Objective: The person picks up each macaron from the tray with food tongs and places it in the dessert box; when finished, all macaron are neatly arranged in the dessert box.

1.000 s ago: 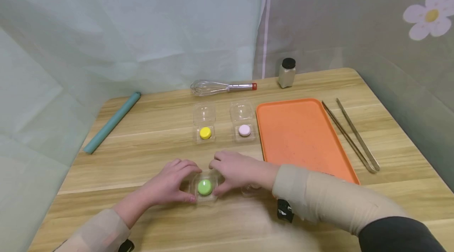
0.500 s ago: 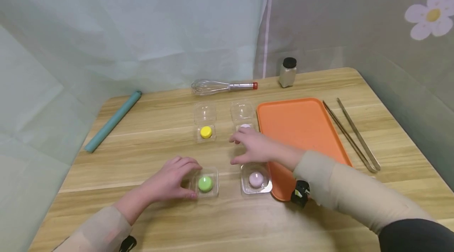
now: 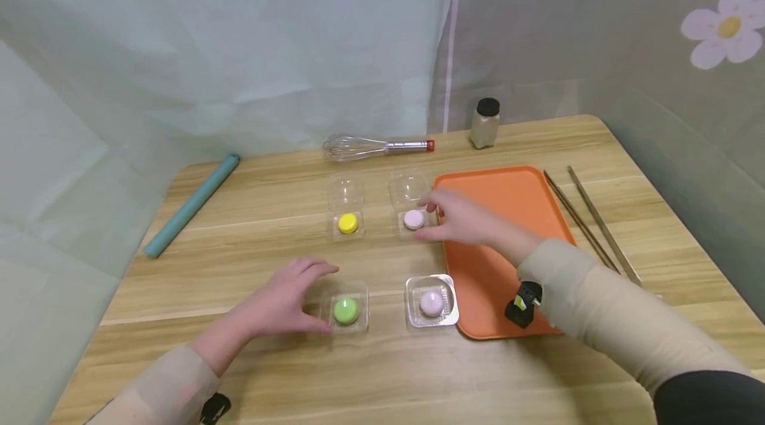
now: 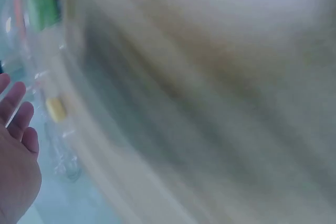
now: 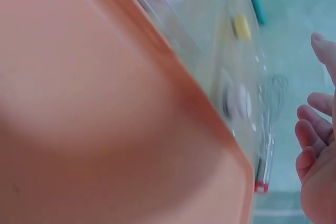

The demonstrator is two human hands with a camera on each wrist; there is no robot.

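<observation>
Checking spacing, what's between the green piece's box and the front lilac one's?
In the head view, only bare table lies between the left front box and the right front box.

Beige forearm sleeves (image 3: 621, 320) — black cloth (image 3: 705, 400) beyond the right one — small black wrist devices (image 3: 521, 305)

Head view: soft, moderate light; faint shadows on table (image 3: 382, 378); glints on clear box (image 3: 451, 315). Wrist views: hazy, near surfaces blurred (orange tray (image 5: 79, 103) included).
</observation>
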